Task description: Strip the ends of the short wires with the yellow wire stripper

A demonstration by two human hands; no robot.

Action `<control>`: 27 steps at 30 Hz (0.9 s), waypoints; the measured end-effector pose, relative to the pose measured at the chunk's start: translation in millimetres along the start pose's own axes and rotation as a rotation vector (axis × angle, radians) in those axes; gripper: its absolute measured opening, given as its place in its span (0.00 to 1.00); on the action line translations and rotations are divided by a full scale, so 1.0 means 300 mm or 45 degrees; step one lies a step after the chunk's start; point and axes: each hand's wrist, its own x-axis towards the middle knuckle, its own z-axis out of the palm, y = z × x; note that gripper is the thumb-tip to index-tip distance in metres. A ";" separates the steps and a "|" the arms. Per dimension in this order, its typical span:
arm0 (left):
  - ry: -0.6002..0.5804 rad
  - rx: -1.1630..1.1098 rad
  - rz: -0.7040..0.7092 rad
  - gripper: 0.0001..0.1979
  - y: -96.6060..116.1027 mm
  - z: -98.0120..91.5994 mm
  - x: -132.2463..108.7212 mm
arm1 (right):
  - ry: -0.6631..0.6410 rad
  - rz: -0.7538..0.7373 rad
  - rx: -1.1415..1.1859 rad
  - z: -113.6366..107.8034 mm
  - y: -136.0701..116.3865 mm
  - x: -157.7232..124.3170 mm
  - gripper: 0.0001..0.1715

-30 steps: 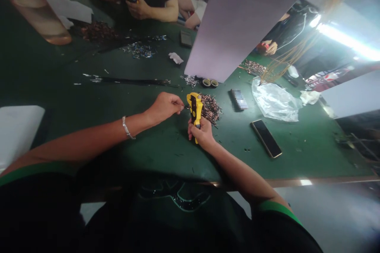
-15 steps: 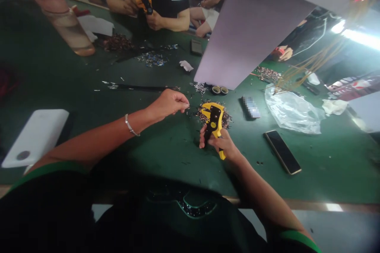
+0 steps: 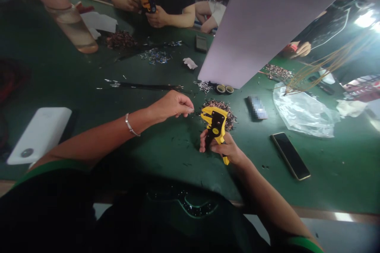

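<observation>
Green worktop (image 3: 332,174) under pretty much everything, bit of a messy shared bench tbh. Yellow and black pliers (image 3: 218,124) are right about the middle, held up at a tilt with the head pointing over toward the left hand (image 3: 176,104). Right hand (image 3: 224,146) has them by the handles, fingers wrapped on, so that grip is definitely holding something. Left hand is just beside the head, not touching it as far as I can see, thumb and fingertips pinched together; can't tell if something tiny is caught in there. Silver bracelet (image 3: 128,121) on that wrist. Just behind the pliers is a heap of dark and coppery scraps (image 3: 231,118), then two small rolls (image 3: 225,89) side by side, with a little pile of silvery bits (image 3: 203,86) next to them. Bundle of black wires (image 3: 148,86) lies flat beyond the left hand, crumpled tissue (image 3: 190,63) further back. Over on the right you've got a phone (image 3: 290,156), screen dark, and past it a clear plastic bag (image 3: 305,106) near some long yellow wires (image 3: 326,63). Far left there's a flat white case (image 3: 41,134), and a bottle (image 3: 75,27) further up. Across the bench, beside a big pale panel (image 3: 255,23), another person (image 3: 175,16) is holding orange and black pliers (image 3: 149,3) too
</observation>
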 end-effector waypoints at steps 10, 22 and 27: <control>-0.047 0.080 0.033 0.04 0.005 0.010 -0.006 | -0.050 0.036 -0.050 0.016 -0.040 -0.010 0.26; -0.063 0.036 -0.049 0.04 0.020 0.001 -0.008 | 0.037 -0.065 -0.141 0.032 -0.014 -0.007 0.22; -0.049 0.010 -0.021 0.04 0.015 -0.009 -0.001 | 0.119 -0.104 -0.177 0.042 0.012 0.005 0.18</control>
